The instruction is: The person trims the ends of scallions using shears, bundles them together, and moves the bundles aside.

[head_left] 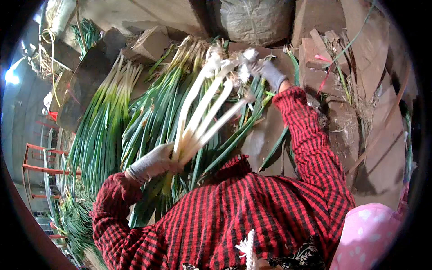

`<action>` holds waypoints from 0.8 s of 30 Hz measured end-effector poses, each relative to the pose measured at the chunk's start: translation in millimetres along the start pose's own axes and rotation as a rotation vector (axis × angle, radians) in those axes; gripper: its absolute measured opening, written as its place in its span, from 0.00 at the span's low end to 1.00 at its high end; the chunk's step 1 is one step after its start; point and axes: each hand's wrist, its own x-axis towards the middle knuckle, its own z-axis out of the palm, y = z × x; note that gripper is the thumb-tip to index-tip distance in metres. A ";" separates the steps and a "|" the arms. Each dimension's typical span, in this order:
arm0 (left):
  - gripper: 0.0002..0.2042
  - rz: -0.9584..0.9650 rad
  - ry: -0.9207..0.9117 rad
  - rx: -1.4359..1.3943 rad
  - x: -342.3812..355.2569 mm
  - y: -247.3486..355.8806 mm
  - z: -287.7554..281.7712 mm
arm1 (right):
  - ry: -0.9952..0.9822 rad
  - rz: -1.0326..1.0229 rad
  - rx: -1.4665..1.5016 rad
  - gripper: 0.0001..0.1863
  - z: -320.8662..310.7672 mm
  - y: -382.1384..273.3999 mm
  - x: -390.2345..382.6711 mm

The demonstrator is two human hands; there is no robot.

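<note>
Closed round the middle of a small bunch of green onions [202,110], my left hand [155,163] wears a pale glove. Their long white stalks fan upward, away from me, with the green leaves hanging below the fist. My gloved right hand [266,72] is up at the bushy root ends, just right of them. Motion smears its fingers, so I cannot make out whether they grip anything. Under the bunch, a thick pile of green onions [153,105] lies with roots to the far side and leaves toward me.
To the left lies a neat bundle of peeled green onions [105,112]. More greens [81,220] lie at the lower left beside a red metal frame [42,168]. A wrapped whitish sack [256,20] stands at the far side. Wooden blocks [312,56] and plant scraps are at the right.
</note>
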 end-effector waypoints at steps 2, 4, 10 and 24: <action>0.26 -0.036 -0.003 0.070 -5.2 -10.9 14.1 | -0.127 0.141 -0.044 0.19 25.7 -31.2 -21.8; 0.25 -0.002 -0.010 0.081 -4.4 -16.0 24.5 | 0.202 -0.049 0.292 0.23 49.8 3.9 -11.8; 0.16 0.051 0.025 -0.182 -15.5 -11.7 47.2 | 0.465 -0.112 -0.702 0.10 57.8 30.5 10.4; 0.23 0.061 0.056 0.278 -11.2 -52.8 43.1 | -0.782 -0.340 -0.917 0.21 35.2 8.0 25.3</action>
